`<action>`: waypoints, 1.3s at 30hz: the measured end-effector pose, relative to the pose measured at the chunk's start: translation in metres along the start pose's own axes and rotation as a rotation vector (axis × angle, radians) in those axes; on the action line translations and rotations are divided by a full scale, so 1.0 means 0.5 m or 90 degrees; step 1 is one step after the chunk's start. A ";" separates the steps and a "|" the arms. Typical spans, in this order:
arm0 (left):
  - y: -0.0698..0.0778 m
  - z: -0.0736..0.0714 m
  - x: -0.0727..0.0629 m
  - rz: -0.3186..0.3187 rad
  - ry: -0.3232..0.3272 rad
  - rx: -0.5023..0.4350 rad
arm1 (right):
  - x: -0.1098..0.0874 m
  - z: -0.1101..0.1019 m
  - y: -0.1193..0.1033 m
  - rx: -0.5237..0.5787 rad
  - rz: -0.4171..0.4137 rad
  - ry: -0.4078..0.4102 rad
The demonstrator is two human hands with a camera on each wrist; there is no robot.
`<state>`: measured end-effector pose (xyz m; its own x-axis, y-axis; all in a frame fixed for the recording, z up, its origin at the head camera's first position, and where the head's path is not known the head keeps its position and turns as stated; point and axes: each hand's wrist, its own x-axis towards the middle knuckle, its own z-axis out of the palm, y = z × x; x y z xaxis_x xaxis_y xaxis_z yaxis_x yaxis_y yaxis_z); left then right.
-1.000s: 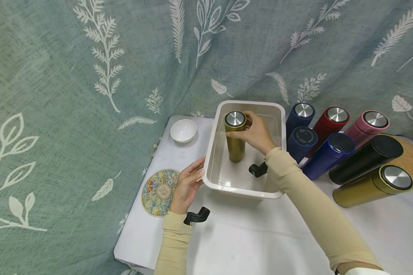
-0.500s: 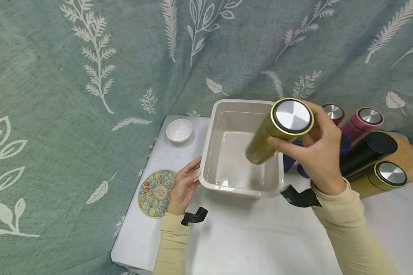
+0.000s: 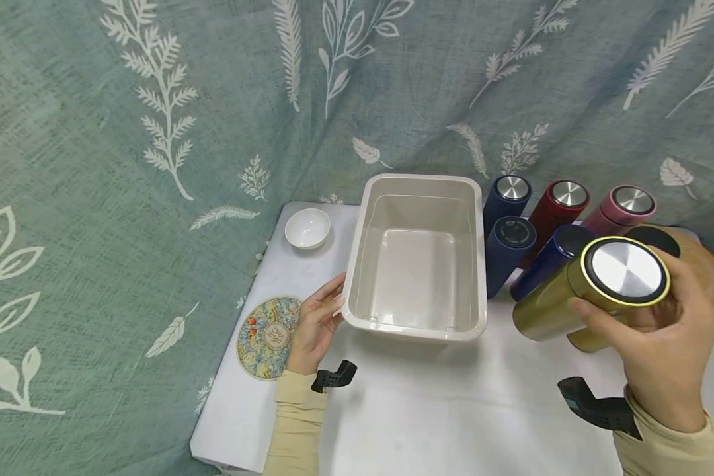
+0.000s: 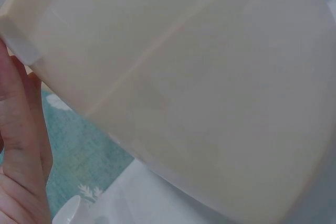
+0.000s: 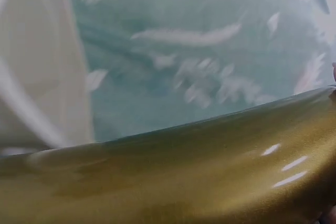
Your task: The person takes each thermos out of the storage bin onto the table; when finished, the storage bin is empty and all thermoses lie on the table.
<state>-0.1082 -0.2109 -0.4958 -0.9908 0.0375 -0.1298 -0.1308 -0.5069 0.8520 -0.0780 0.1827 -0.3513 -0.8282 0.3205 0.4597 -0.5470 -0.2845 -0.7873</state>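
My right hand grips a gold thermos flask near its silver-topped lid, thumb on the near side. The flask is tilted, its base pointing left, and is held above the table at the right. In the right wrist view its shiny gold body fills the lower part. My left hand touches the front left corner of a beige plastic bin, fairly straight fingertips right at the rim. In the left wrist view those fingers lie along the side of the bin.
Right of the bin stand several flasks: navy, red, pink and blue. A black lid and another gold flask show partly behind the held one. Left are a white bowl and a patterned round mat.
My right hand has lifted the gold thermos flask out of the bin and carried it right, past the standing flasks. My left hand has stayed at the bin's corner.
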 end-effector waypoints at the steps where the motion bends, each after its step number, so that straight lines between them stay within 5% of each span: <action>1: 0.000 0.000 0.000 0.000 -0.001 0.001 | -0.003 -0.009 0.008 -0.004 0.003 0.008; 7: 0.002 0.001 0.000 -0.002 -0.005 -0.003 | -0.018 -0.058 0.073 -0.121 0.027 0.037; 12: 0.003 0.002 0.000 -0.010 0.000 -0.009 | -0.034 -0.076 0.119 -0.208 0.099 0.048; 23: 0.000 0.001 0.006 -0.002 -0.007 -0.010 | -0.059 -0.097 0.177 -0.234 0.131 0.079; 39: 0.006 0.005 0.016 -0.017 -0.017 -0.007 | -0.093 -0.117 0.203 -0.231 0.180 0.159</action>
<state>-0.1165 -0.2099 -0.4931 -0.9876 0.0742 -0.1385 -0.1569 -0.5148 0.8429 -0.0880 0.1918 -0.4764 -0.8590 0.4946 0.1322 -0.1925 -0.0729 -0.9786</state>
